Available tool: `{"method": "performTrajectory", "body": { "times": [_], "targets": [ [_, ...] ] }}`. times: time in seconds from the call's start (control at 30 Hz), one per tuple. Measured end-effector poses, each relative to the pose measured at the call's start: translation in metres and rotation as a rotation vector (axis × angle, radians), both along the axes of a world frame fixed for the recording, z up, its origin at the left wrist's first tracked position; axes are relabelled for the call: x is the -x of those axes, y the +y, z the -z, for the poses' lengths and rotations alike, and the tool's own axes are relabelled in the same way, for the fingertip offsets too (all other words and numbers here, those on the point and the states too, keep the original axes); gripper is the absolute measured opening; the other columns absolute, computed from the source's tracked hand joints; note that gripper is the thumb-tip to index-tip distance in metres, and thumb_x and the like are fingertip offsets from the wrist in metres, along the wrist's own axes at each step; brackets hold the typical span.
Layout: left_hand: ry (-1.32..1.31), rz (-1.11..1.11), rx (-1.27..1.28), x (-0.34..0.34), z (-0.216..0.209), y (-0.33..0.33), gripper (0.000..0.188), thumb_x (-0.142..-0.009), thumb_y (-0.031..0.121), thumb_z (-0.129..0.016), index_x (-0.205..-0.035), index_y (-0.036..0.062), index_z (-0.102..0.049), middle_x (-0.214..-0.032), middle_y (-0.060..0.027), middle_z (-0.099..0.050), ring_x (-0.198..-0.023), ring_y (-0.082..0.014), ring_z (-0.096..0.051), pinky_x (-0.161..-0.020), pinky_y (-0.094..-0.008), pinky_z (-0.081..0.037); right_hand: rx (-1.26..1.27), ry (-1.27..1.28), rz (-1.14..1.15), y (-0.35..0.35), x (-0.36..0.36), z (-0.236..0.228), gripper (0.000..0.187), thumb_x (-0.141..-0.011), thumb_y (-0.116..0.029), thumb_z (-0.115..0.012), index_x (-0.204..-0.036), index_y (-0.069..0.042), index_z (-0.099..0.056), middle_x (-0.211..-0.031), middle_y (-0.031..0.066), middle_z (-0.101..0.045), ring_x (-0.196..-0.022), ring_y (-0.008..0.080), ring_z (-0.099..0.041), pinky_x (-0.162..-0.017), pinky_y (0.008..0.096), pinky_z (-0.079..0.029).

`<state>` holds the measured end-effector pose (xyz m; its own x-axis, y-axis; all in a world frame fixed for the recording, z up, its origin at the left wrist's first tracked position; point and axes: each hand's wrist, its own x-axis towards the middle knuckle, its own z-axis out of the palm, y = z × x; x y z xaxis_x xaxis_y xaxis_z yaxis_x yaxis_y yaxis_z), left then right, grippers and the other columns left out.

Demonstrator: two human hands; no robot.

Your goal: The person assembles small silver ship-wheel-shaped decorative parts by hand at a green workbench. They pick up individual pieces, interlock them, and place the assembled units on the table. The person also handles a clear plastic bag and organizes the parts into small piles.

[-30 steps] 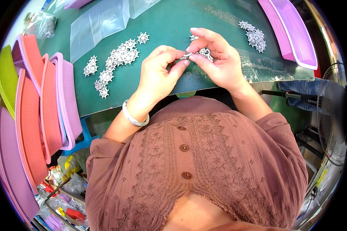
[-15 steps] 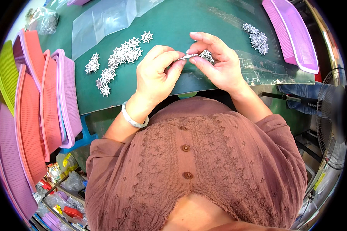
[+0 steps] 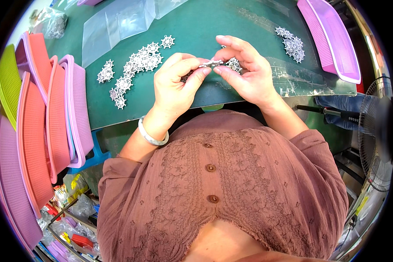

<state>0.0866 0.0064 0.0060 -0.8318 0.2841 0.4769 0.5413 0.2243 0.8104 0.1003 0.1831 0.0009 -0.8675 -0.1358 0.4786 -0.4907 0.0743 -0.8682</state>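
Note:
Between my two hands a small silver ship's-wheel pendant [image 3: 212, 63] is held almost edge-on above the table. My left hand [image 3: 174, 83] pinches its left end between thumb and fingers, and part of another dark metal piece shows inside that hand. My right hand [image 3: 251, 72] closes thumb and forefinger on the right end. Another ship's-wheel pendant [image 3: 234, 65] shows within the curl of the right fingers; whether it is held or lies on the table, I cannot tell.
Several loose pendants [image 3: 140, 61] spread over the green table [image 3: 196, 32] at left, with a small cluster [image 3: 106, 72] beside them. Another group [image 3: 292, 45] lies right, near a purple basket [image 3: 329, 41]. Clear plastic bags [image 3: 118, 28] lie at back left. Stacked baskets [image 3: 76, 109] line the left edge.
The pinched pendant has turned slightly, showing more of its spokes. The left fingers have shifted a little on it, and a dark piece inside the left hand is more visible.

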Motion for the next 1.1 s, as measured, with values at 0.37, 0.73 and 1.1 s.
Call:
{"method": "performTrajectory", "body": {
  "times": [0.37,0.73,1.1],
  "targets": [
    [-0.029,0.037,-0.058,0.001,0.007,0.001,0.018,-0.073,0.001,-0.07,-0.091,0.0025,-0.068,-0.078,-0.0046,-0.06,-0.067,-0.0107,-0.055,-0.058,-0.0217,-0.044,-0.073,0.138,0.073,0.0,-0.002,-0.004,0.05,-0.073,0.006,-0.065,-0.12,-0.005,-0.052,-0.082,0.0062,-0.063,-0.077,0.0141,-0.061,-0.073,0.0258,-0.049],
    [0.085,0.006,0.077,0.001,-0.013,-0.004,0.019,-0.071,0.003,-0.072,-0.09,0.004,-0.067,-0.076,-0.0041,-0.059,-0.063,-0.0106,-0.054,-0.052,-0.0223,-0.044,-0.263,0.3,0.127,0.0,0.0,-0.01,0.051,-0.07,0.004,-0.067,-0.118,-0.005,-0.053,-0.079,0.0069,-0.061,-0.071,0.0203,-0.058,-0.064,0.0285,-0.047],
    [0.004,0.043,-0.109,0.001,-0.004,-0.007,0.013,-0.074,-0.001,-0.068,-0.087,0.0021,-0.067,-0.079,-0.0058,-0.063,-0.068,-0.0116,-0.057,-0.058,-0.0217,-0.043,-0.249,0.285,0.128,-0.001,0.0,-0.01,0.052,-0.07,0.005,-0.066,-0.119,-0.006,-0.052,-0.084,0.0084,-0.061,-0.074,0.0201,-0.06,-0.066,0.029,-0.049]
  ]
}}
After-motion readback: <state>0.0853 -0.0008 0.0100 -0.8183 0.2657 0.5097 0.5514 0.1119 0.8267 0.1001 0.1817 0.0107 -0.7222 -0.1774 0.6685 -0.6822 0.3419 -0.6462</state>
